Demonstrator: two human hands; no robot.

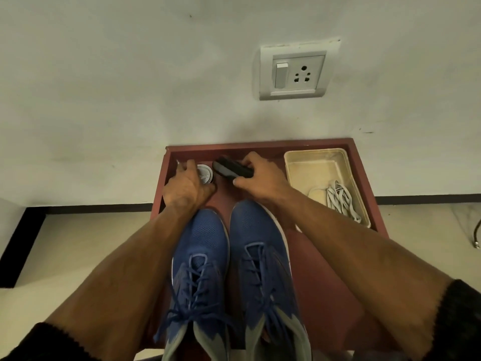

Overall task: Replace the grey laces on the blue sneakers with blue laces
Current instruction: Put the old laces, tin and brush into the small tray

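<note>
Looking down from the head view, I work across the dark red worktop (338, 269) from its left edge. My left hand (186, 186) sits near the far left corner, its fingers curled over a round silver tin (205, 174); the tin's lid shows past my knuckles, and the thumb lies along the near side of it. Just right of the tin, my right hand (260, 175) grips a black brush (230, 169), fingers wrapped around its handle end, the free end pointing left toward the tin and nearly touching it.

Along the middle of the worktop, running from my hands back to the near edge, stand the two blue sneakers (205, 246), side by side and touching, toes pointing to the far edge. Both are threaded with blue laces (200, 290), tied in bows on the tongues.

Toward the far right corner lies a shallow cream tray (312, 157). The grey laces (341, 198) lie bunched in its near end, one strand draped toward the tray's near rim, beside a pale flat piece I cannot identify.
</note>
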